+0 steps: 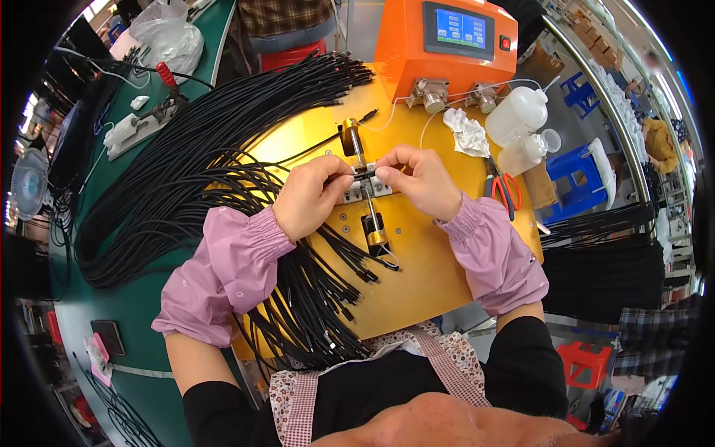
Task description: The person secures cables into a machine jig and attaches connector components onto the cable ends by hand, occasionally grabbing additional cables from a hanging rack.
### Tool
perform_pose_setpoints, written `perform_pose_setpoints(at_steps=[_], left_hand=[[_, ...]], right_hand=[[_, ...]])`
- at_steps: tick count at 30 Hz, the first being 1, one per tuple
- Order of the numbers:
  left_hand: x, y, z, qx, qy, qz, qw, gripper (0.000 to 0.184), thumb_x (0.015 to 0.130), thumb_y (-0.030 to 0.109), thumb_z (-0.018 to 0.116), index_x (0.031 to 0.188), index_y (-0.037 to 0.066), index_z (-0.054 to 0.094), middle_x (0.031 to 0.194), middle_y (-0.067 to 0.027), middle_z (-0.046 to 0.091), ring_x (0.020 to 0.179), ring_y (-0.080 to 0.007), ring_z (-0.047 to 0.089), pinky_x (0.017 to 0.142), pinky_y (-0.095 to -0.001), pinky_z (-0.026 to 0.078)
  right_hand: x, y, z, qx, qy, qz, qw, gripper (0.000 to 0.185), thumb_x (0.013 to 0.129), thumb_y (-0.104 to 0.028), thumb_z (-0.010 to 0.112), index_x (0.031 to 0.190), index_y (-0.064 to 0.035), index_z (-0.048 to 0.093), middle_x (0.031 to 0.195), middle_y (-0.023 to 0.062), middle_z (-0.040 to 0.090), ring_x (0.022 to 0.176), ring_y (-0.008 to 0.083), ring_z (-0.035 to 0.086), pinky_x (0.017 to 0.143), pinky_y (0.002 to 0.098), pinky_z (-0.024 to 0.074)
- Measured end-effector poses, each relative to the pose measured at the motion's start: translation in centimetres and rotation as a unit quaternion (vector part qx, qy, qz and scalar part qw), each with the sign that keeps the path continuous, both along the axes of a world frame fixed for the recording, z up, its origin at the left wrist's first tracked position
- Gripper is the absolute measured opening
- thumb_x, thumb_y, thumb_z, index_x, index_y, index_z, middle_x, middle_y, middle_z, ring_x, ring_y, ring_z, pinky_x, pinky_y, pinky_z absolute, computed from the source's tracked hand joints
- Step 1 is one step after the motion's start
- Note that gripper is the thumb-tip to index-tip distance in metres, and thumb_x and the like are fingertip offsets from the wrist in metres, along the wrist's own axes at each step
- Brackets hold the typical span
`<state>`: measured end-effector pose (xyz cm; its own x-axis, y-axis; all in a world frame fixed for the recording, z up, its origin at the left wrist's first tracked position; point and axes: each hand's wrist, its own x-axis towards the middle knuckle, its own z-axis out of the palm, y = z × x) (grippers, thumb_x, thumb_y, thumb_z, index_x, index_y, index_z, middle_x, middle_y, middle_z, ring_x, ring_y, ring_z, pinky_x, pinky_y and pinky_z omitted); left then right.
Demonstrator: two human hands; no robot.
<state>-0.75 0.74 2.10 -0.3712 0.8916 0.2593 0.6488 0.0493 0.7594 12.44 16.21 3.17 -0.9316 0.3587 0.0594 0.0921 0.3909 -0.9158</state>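
Note:
Both hands meet over a small metal fixture (356,195) on the yellow plate. A short black cable end (363,176) spans the gap between my fingertips. My left hand (313,195) pinches it from the left with thumb and forefinger. From the other side, my right hand (421,183) pinches it the same way. Just above and below the fingers stand brass-coloured nozzle-like parts (377,237) of the fixture. Whether the cable end touches the fixture is hidden. Left of the hands, many black cables (160,175) lie in a thick bundle, with loose connector ends near my left forearm.
An orange machine (398,52) with a lit screen stands behind the yellow plate (428,279). Plastic bottles (519,117), crumpled white tissue (467,132) and orange-handled cutters (505,190) lie at the right. A red-handled clamp (165,74) sits on the green table (141,328). Another person (283,18) is seated beyond.

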Motion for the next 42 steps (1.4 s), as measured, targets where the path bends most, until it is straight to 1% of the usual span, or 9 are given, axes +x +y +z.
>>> perform_pose_setpoints(at_steps=[4, 9, 13, 17, 21, 23, 28, 35, 42], left_hand=[[0.1, -0.3, 0.4, -0.088, -0.119, -0.003, 0.989, 0.009, 0.074, 0.003, 0.057, 0.082, 0.002, 0.058, 0.076, -0.0081, 0.057, 0.066, -0.0213, 0.054, 0.06, -0.0284, 0.043], [0.3, -0.4, -0.7, 0.021, 0.09, -0.005, 0.996, 0.008, 0.074, 0.006, 0.057, 0.082, 0.004, 0.057, 0.075, -0.007, 0.053, 0.065, -0.0197, 0.052, 0.057, -0.0281, 0.043], [0.7, -0.5, -1.0, -0.012, 0.404, 0.031, 0.914, 0.012, 0.075, 0.01, 0.055, 0.086, 0.005, 0.056, 0.074, -0.0059, 0.049, 0.064, -0.0186, 0.05, 0.054, -0.0276, 0.043], [1.0, -0.3, -1.6, -0.022, 0.451, 0.041, 0.891, 0.021, 0.075, 0.01, 0.055, 0.096, 0.005, 0.057, 0.075, -0.0048, 0.045, 0.064, -0.0179, 0.047, 0.055, -0.0267, 0.042], [1.4, -0.5, -1.9, -0.042, 0.474, 0.045, 0.879, 0.025, 0.076, 0.011, 0.054, 0.1, 0.005, 0.056, 0.077, -0.0049, 0.043, 0.065, -0.0176, 0.046, 0.056, -0.0264, 0.042], [1.5, -0.4, -1.8, -0.054, 0.485, 0.049, 0.872, 0.027, 0.076, 0.011, 0.053, 0.102, 0.005, 0.055, 0.078, -0.0054, 0.043, 0.065, -0.0175, 0.046, 0.056, -0.0263, 0.042], [1.4, -0.4, -2.1, -0.048, 0.487, 0.05, 0.871, 0.025, 0.076, 0.011, 0.054, 0.1, 0.004, 0.055, 0.076, -0.0052, 0.044, 0.063, -0.0174, 0.045, 0.055, -0.0261, 0.042], [1.4, -0.4, -1.7, -0.057, 0.491, 0.046, 0.868, 0.026, 0.076, 0.011, 0.053, 0.101, 0.004, 0.055, 0.075, -0.0049, 0.044, 0.062, -0.017, 0.045, 0.054, -0.0256, 0.042], [1.1, -0.6, -1.5, -0.073, 0.467, 0.046, 0.88, 0.027, 0.075, 0.01, 0.055, 0.102, 0.006, 0.055, 0.077, -0.0045, 0.046, 0.063, -0.0164, 0.047, 0.053, -0.0248, 0.042]], right_hand=[[-0.2, -0.4, -0.1, -0.008, 0.02, -0.008, 1.0, 0.01, 0.073, -0.006, 0.06, 0.078, 0.0019, 0.063, 0.07, 0.0043, 0.056, 0.058, 0.0118, 0.045, 0.054, 0.0229, 0.0393], [-0.7, 0.3, -1.9, 0.016, 0.06, 0.011, 0.998, 0.007, 0.075, -0.006, 0.061, 0.077, 0.0, 0.063, 0.068, 0.0001, 0.054, 0.056, 0.0062, 0.041, 0.05, 0.0172, 0.0331], [-1.0, 0.5, -2.4, 0.084, 0.037, -0.008, 0.996, 0.007, 0.07, -0.009, 0.063, 0.071, -0.0022, 0.064, 0.067, 0.0045, 0.054, 0.056, 0.0153, 0.047, 0.052, 0.0245, 0.0392], [-2.2, 2.4, -1.4, 0.256, 0.047, -0.007, 0.965, 0.009, 0.07, -0.014, 0.063, 0.072, -0.0058, 0.065, 0.068, 0.0044, 0.055, 0.063, 0.0175, 0.049, 0.06, 0.0279, 0.0398], [-6.8, 4.2, -0.8, 0.6, 0.109, -0.077, 0.789, 0.012, 0.076, -0.021, 0.058, 0.072, -0.0113, 0.064, 0.072, 0.0036, 0.058, 0.076, 0.0191, 0.051, 0.073, 0.0335, 0.0367], [-9.0, 4.5, -0.8, 0.74, -0.1, -0.039, 0.664, 0.01, 0.075, -0.021, 0.058, 0.078, -0.0125, 0.062, 0.078, 0.0022, 0.058, 0.08, 0.0171, 0.05, 0.078, 0.0326, 0.0322], [-10.2, 5.7, -0.2, 0.697, -0.069, -0.084, 0.709, 0.009, 0.079, -0.017, 0.052, 0.081, -0.0138, 0.06, 0.085, 0.0019, 0.061, 0.082, 0.0179, 0.051, 0.077, 0.0331, 0.034], [-3.1, 3.2, 3.0, 0.591, 0.209, -0.07, 0.776, 0.007, 0.074, -0.011, 0.059, 0.078, -0.0097, 0.054, 0.077, -0.0003, 0.054, 0.076, 0.0167, 0.047, 0.076, 0.0302, 0.033], [-0.5, 1.6, 1.5, 0.522, 0.187, -0.069, 0.829, 0.006, 0.075, -0.009, 0.057, 0.08, -0.0095, 0.054, 0.077, 0.0007, 0.054, 0.076, 0.0173, 0.047, 0.077, 0.0297, 0.0322]])
